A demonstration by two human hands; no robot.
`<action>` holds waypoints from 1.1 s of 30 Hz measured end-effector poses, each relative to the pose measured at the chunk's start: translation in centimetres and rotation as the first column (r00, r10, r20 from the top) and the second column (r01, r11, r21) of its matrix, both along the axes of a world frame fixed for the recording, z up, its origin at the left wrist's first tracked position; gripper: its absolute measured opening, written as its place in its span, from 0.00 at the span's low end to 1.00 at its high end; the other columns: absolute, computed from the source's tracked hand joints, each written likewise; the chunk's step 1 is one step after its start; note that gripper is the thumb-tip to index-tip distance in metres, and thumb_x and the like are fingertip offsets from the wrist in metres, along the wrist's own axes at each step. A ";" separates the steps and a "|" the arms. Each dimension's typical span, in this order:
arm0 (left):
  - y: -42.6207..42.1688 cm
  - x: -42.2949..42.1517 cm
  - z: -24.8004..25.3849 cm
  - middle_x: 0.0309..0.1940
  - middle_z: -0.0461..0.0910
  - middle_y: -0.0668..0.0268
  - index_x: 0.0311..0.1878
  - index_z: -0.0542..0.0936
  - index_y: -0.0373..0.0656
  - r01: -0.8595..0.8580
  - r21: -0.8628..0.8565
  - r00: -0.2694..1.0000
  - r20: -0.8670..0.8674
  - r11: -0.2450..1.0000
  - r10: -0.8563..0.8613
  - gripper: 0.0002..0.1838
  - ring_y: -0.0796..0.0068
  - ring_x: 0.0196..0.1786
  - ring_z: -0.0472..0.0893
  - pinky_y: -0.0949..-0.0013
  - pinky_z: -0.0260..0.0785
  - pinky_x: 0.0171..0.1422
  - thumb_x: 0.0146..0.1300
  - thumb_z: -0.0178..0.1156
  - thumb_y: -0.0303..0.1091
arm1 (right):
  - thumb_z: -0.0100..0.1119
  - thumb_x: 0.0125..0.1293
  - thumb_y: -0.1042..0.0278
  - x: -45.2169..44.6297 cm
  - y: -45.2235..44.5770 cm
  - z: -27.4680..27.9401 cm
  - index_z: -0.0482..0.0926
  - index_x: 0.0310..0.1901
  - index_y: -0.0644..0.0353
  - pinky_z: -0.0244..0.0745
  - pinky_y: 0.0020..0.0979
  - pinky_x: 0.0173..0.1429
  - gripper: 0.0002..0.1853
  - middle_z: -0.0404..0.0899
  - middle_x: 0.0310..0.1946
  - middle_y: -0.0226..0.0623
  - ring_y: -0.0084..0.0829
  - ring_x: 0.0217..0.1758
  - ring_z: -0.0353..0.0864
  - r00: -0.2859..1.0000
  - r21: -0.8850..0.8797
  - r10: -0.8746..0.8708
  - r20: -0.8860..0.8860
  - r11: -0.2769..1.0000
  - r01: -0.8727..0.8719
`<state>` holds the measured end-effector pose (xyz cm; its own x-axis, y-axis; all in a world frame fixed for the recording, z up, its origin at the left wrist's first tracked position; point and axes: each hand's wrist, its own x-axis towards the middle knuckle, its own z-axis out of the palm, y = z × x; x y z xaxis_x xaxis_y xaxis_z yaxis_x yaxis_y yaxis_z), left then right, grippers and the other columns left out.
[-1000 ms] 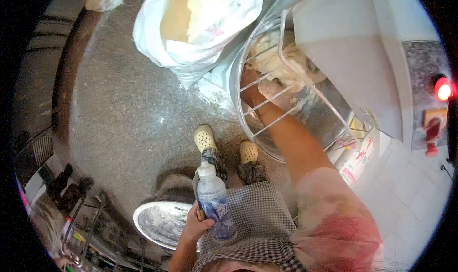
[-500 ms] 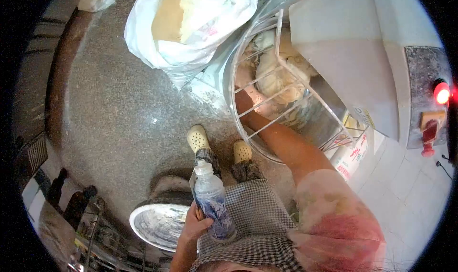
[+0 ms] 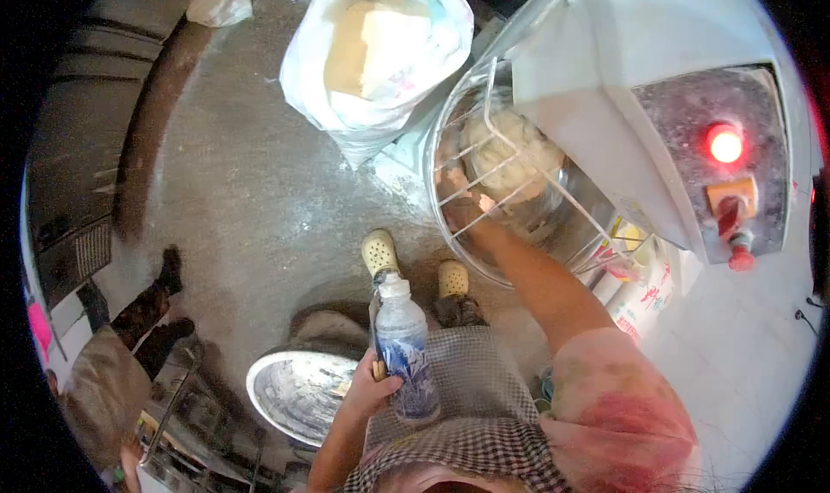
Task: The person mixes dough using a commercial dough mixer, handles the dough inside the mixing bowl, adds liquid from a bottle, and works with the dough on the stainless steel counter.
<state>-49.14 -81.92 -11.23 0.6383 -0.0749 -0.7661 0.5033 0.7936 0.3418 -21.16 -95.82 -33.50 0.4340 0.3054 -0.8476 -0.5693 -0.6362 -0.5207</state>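
Near my apron, my left hand is wrapped round a clear plastic bottle with a white cap and blue label; a flat tool with a wooden handle is pinned beside it. My right hand reaches below the wire guard into a large metal mixer bowl. It is beside a lump of pale dough. Guard bars cover part of that hand, and its fingers are too blurred to read.
An open white sack of flour stands beyond the bowl. The mixer's control panel shows a red light at right. A whitened round basin sits lower left. Another person is at far left.
The view has shifted, showing more of the control panel. The dough has changed shape and position in the bowl. At far left, more of the other person has come into view.
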 end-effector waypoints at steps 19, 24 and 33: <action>3.9 4.1 9.0 0.47 0.71 0.60 0.58 0.59 0.33 -0.046 0.163 0.998 0.060 0.986 0.037 0.36 0.74 0.48 0.72 0.69 0.66 0.53 0.50 0.66 0.35 | 0.50 0.59 0.61 4.5 -9.5 4.2 0.65 0.55 0.68 0.65 0.36 0.53 0.25 0.71 0.48 0.50 0.42 0.50 0.71 0.725 0.322 -0.678 -0.116 0.665 0.674; 6.6 3.7 10.6 0.45 0.71 0.61 0.57 0.61 0.33 -0.092 0.278 0.995 0.072 0.956 0.074 0.35 0.75 0.47 0.72 0.70 0.65 0.52 0.50 0.66 0.38 | 0.53 0.56 0.66 4.6 -11.9 4.0 0.68 0.52 0.64 0.66 0.34 0.51 0.21 0.71 0.44 0.49 0.42 0.45 0.72 0.270 -0.416 0.507 0.819 0.848 -0.329; 11.9 2.8 14.1 0.39 0.74 0.62 0.50 0.67 0.34 -0.103 0.423 0.991 0.126 0.900 0.054 0.31 0.77 0.41 0.73 0.72 0.68 0.45 0.48 0.67 0.41 | 0.52 0.56 0.61 2.1 -5.3 22.0 0.69 0.52 0.57 0.66 0.42 0.49 0.21 0.73 0.46 0.46 0.45 0.45 0.73 0.344 -0.686 0.822 0.454 0.569 -0.454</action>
<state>-46.35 -69.99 2.88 0.7098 0.2981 -0.6382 0.3858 0.5935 0.7063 -19.04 -101.12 -11.46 0.7073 0.5051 -0.4945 0.5207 -0.8454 -0.1188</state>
